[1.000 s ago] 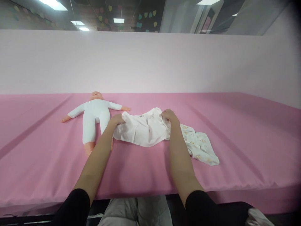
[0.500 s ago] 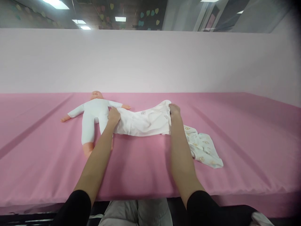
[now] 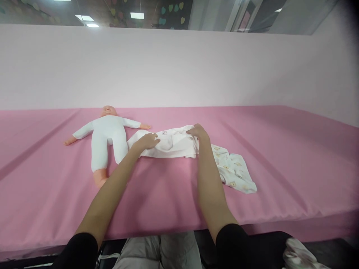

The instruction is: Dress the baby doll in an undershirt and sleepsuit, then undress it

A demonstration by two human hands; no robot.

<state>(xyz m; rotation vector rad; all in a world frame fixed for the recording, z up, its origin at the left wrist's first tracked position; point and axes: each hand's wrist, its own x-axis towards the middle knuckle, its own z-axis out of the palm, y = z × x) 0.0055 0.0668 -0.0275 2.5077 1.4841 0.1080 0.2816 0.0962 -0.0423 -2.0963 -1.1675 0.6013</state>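
Left hand lay flat, fingers spread, on the near-left part of the white garment, pressing it to the pink mattress. Right hand was curled over the garment's right edge, fingers pinching the cloth. Between both hands the garment lay crumpled, just beside the doll. A printed garment sat partly behind the right forearm; its label was too small to read.
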